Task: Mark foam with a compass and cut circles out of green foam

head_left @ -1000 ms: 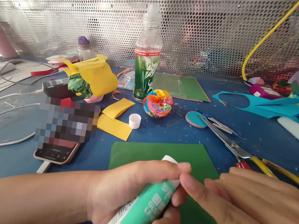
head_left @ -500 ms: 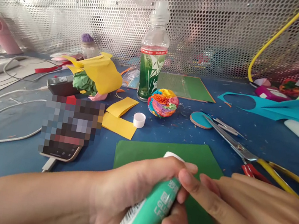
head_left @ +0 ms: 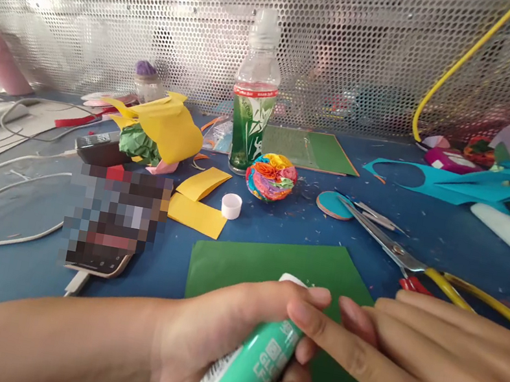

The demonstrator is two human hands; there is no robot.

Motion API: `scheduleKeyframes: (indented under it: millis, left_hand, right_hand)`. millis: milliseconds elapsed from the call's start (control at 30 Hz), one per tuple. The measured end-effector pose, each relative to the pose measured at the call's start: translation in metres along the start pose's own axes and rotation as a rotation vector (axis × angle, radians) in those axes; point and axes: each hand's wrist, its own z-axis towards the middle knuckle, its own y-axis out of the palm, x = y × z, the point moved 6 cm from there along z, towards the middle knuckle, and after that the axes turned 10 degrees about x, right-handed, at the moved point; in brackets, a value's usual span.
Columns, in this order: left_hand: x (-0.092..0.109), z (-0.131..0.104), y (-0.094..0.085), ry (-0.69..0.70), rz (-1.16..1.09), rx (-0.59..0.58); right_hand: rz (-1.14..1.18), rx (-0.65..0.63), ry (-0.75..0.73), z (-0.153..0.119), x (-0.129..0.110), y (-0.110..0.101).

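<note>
Your left hand (head_left: 243,327) wraps a green-and-white plastic glue tube (head_left: 252,375), upper end aimed away from you, above the large green paper sheet (head_left: 242,264) on the blue counter (head_left: 164,274). Your right hand (head_left: 430,370) grips nothing that shows — fingers stretched out, index and thumb apart.

Change over the last second: your right index fingertip has crept further left, over the tube's upper end and your left thumb. Cannot tell whether it presses plastic or only thumb. My reading: both hands now attend to that end of the tube — the sheet keeps its place below.

Toward the counter's far edge, a small round white cap (head_left: 231,207) stands by the lower of two flat yellow paper strips (head_left: 196,216). Off the sheet's far right corner lie yellow-handled metal scissors (head_left: 396,249), handles partly behind your right hand.
</note>
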Motion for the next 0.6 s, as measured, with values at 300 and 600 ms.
scheduleKeyframes:
  millis: [300, 600]
  left_hand:
    - [0.006, -0.011, 0.002, 0.104, 0.009, 0.003]
    - [0.014, -0.018, 0.007, 0.162, 0.046, 0.003]
  right_hand:
    - [-0.029, 0.072, -0.088, 0.007, 0.009, -0.013]
    - [0.116, 0.049, 0.255, 0.009, 0.036, 0.006]
